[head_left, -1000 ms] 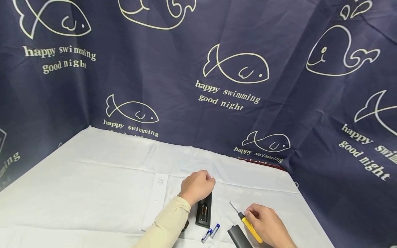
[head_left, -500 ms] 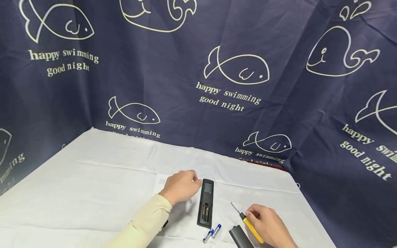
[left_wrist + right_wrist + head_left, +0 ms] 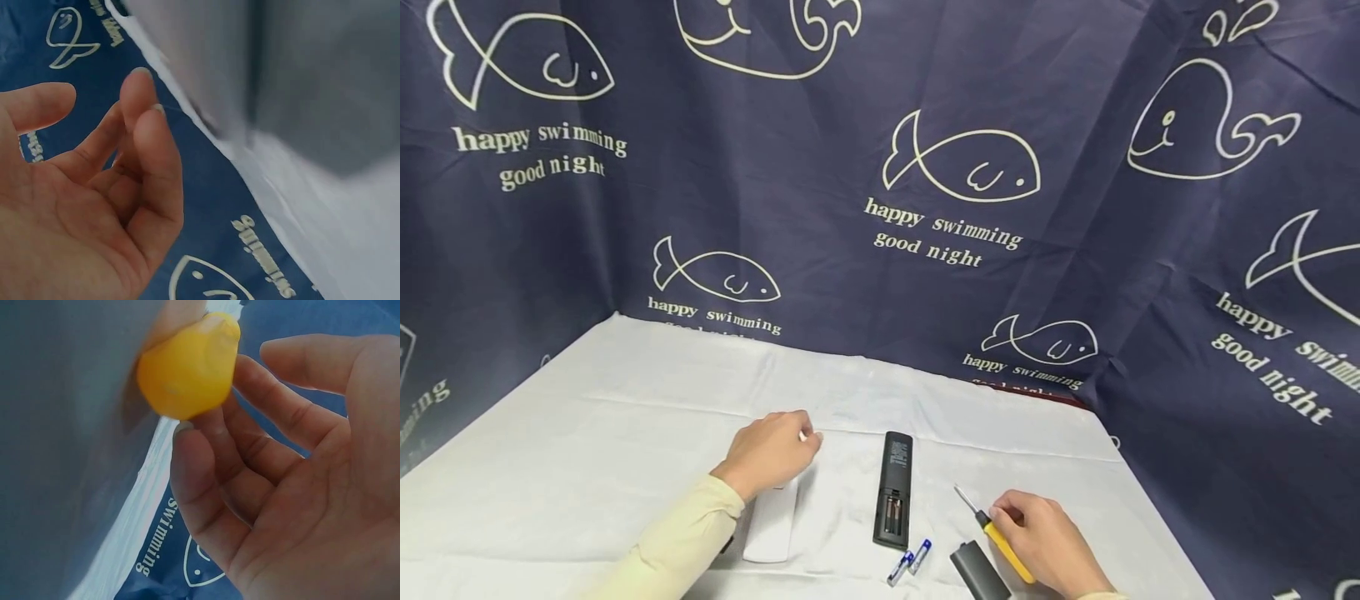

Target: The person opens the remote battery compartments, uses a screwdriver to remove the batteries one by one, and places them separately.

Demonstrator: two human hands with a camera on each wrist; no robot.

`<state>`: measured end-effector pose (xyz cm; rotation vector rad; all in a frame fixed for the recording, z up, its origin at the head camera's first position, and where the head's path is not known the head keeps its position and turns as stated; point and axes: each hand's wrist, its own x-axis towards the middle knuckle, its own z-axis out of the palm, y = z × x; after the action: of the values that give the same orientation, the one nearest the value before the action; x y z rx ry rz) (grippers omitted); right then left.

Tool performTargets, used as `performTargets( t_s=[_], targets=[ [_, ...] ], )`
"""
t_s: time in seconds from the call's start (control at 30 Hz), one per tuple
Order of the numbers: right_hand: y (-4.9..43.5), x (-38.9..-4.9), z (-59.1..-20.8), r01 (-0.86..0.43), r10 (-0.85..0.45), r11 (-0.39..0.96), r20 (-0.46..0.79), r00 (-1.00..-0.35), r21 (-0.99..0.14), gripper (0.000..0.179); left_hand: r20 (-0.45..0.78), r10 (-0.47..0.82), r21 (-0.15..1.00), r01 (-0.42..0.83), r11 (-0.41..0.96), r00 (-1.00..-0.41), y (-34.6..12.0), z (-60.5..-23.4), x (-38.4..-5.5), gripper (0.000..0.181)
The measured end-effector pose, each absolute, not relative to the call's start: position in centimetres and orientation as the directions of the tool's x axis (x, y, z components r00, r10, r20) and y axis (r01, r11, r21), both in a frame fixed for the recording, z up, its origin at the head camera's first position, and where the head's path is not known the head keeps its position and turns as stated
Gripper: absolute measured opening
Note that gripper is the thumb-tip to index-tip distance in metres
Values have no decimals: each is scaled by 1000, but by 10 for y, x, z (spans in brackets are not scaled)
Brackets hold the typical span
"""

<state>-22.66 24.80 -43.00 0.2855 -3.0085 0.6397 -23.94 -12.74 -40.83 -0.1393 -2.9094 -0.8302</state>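
Observation:
In the head view a black remote control [image 3: 893, 483] lies back side up, its battery compartment uncovered with dark, copper-ended batteries [image 3: 892, 515] inside. My left hand [image 3: 771, 450] is left of it, over a long white flat thing [image 3: 771, 529], hiding that thing's far end. The left wrist view shows its fingers [image 3: 159, 162] loosely curled with nothing between them. My right hand [image 3: 1048, 537] rests beside a screwdriver [image 3: 1006, 550] with a yellow handle. In the right wrist view, relaxed fingers [image 3: 200, 481] lie against the handle's end [image 3: 187, 369], thumb apart.
Two blue-and-white batteries [image 3: 910, 562] lie just below the remote. A dark grey piece with a rounded end [image 3: 977, 571] sits left of the screwdriver handle, cut off by the frame. White cloth [image 3: 625, 467] covers the table; a navy printed curtain [image 3: 820, 183] hangs behind.
My left hand has moved left, from over the remote's far end to over the white flat thing, uncovering the remote. The right hand and screwdriver have stayed in place.

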Motion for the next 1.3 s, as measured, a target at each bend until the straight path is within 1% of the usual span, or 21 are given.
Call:
performTargets(
  t_s=[0.2, 0.4, 0.73, 0.8, 1.0, 1.3],
  targets=[
    [247, -227, -430, -186, -167, 898, 81, -983, -400, 11, 109, 21, 530, 76, 844, -994, -153, -415, -237, 28],
    [249, -227, -431, -202, -178, 897, 98, -979, -392, 11, 74, -1, 531, 38, 846, -997, -164, -418, -234, 39],
    [250, -229, -431, -189, -174, 898, 75, -982, -396, 9, -14, -10, 457, -15, 889, -1000, -162, -423, -243, 62],
    [249, -229, -430, -195, -180, 898, 74, -981, -394, 8, -36, -13, 454, -28, 891, -999, -161, -423, -242, 60],
    [249, -228, -430, -204, -182, 903, 93, -979, -378, 9, -66, -15, 496, -46, 867, -998, -157, -422, -242, 41],
    [249, -228, -429, -221, -191, 902, 116, -975, -371, 7, -72, -23, 518, -57, 854, -997, -153, -419, -247, 37]
  ],
)
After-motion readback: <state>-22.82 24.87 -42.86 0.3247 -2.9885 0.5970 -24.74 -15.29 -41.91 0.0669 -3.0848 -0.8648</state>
